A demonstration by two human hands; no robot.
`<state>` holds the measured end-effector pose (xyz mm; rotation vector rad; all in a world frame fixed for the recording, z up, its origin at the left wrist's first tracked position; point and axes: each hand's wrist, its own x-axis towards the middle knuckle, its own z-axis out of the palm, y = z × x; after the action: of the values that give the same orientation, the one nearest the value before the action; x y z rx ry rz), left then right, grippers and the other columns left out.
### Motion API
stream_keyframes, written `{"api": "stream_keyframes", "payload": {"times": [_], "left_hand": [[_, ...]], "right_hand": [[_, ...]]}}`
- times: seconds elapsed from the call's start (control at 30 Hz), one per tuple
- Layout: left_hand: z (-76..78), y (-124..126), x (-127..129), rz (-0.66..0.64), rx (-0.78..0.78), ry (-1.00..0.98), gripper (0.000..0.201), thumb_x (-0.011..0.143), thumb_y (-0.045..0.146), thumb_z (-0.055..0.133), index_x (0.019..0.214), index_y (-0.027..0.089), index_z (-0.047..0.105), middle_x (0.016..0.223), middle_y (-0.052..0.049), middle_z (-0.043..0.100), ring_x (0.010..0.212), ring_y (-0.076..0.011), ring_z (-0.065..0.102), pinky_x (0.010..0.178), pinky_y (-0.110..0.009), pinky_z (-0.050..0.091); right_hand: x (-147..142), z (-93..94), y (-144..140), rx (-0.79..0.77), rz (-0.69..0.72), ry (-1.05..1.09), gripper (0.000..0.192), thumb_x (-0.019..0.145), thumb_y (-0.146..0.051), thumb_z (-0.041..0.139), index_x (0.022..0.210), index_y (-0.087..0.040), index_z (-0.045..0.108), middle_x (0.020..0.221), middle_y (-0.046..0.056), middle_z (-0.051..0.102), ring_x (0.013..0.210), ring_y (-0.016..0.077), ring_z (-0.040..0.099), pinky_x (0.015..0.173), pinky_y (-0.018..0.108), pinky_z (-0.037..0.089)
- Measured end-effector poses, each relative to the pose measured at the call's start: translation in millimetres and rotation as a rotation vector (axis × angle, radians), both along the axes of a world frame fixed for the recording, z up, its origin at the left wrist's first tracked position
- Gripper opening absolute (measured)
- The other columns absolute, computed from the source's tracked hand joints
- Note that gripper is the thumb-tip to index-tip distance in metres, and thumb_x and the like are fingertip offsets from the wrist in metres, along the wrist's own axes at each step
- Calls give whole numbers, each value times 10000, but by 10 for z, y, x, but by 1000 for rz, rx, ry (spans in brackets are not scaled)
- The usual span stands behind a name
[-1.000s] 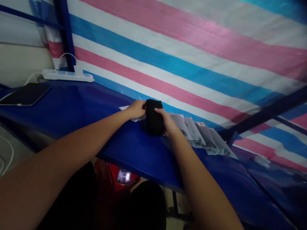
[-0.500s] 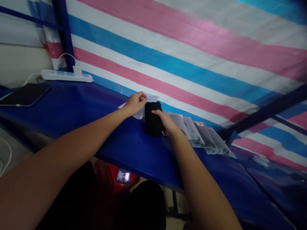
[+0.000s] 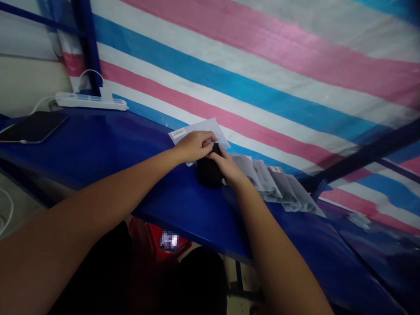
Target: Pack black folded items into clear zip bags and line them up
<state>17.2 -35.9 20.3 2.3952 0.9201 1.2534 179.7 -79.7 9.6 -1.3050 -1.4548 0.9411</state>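
Note:
A black folded cloth bundle (image 3: 210,173) stands on the blue table, its kind not clear. My right hand (image 3: 228,165) grips its right side, thumb across the upper front. At its top, the fingers of my left hand (image 3: 197,145) are curled closed on the upper edge of the cloth, close to my right thumb. Behind my left hand leans a translucent plastic bag (image 3: 218,130) with a white printed label (image 3: 178,133) at its left corner; its lower part is hidden by the hand.
To the right lies an overlapping row of several packed translucent bags (image 3: 269,181). A white power strip (image 3: 92,101) and a dark tablet (image 3: 34,127) are on the left of the blue table (image 3: 108,140). Striped sheeting (image 3: 249,87) hangs behind. Below, a lit screen (image 3: 169,240) rests on a red stool (image 3: 154,238).
My left hand has moved right, from the plastic bag to the top of the black cloth. Behind it, the bag now shows more, with its label visible. The right hand stays on the cloth.

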Motion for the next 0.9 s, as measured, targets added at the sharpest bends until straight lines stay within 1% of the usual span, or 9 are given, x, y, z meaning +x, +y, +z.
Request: {"api": "stream_keyframes", "payload": {"times": [0.17,0.23,0.33,0.47,0.57,0.67,0.77,0.83,0.9], "left_hand": [[-32,37,-10,-45,-10,7,157,835,182,528,948,187,636,680,16,573,643,-130,521,635,-266,389],[-50,40,-2,-51,-23,12,137,831,178,530,926,189,629,672,18,570,634,-127,518,630,-266,388],[-81,22,30,-64,-53,7,132,816,163,535,915,190,618,684,14,582,645,-127,532,635,-265,400],[-114,-13,80,-77,-50,12,158,790,136,555,926,196,606,710,7,597,687,-134,561,661,-265,418],[-135,-21,103,-5,-85,35,211,786,136,564,984,207,586,731,4,612,689,-142,569,658,-269,420],[-160,-7,102,115,-172,71,195,826,241,574,1018,204,580,781,-25,646,692,-167,585,631,-284,415],[-176,30,66,188,-229,212,191,868,367,533,892,204,631,804,-67,667,731,-213,615,647,-315,427],[-177,68,28,200,-212,313,273,888,397,482,808,203,656,815,-92,676,762,-241,631,666,-335,436],[-176,110,-9,215,-199,389,307,886,394,466,775,200,677,832,-110,688,782,-255,639,672,-343,442]], "right_hand": [[16,-40,65,-47,-122,61,441,710,-403,717,1110,-226,660,977,39,707,913,226,650,750,322,528],[15,-65,92,-36,-157,92,467,715,-432,722,1130,-227,659,988,46,708,914,223,656,762,327,534],[8,-117,126,2,-173,125,465,730,-433,713,1147,-234,664,993,45,709,927,216,659,771,325,540],[7,-176,154,-10,-184,148,424,742,-388,690,1129,-217,674,996,56,716,920,213,662,745,310,540],[11,-201,168,13,-175,154,439,732,-395,702,1133,-220,674,1040,50,718,957,217,661,803,329,543],[19,-227,190,31,-213,147,465,723,-448,715,1123,-214,679,1084,53,711,999,222,659,870,355,540],[30,-258,217,24,-271,128,466,725,-464,717,1112,-208,686,1099,62,706,1021,218,660,894,360,539],[35,-272,228,35,-312,121,483,717,-460,728,1126,-208,679,1104,66,705,1036,221,657,897,361,543],[38,-276,230,51,-341,123,508,706,-456,741,1143,-207,667,1102,71,705,1044,233,656,885,367,553]]}}
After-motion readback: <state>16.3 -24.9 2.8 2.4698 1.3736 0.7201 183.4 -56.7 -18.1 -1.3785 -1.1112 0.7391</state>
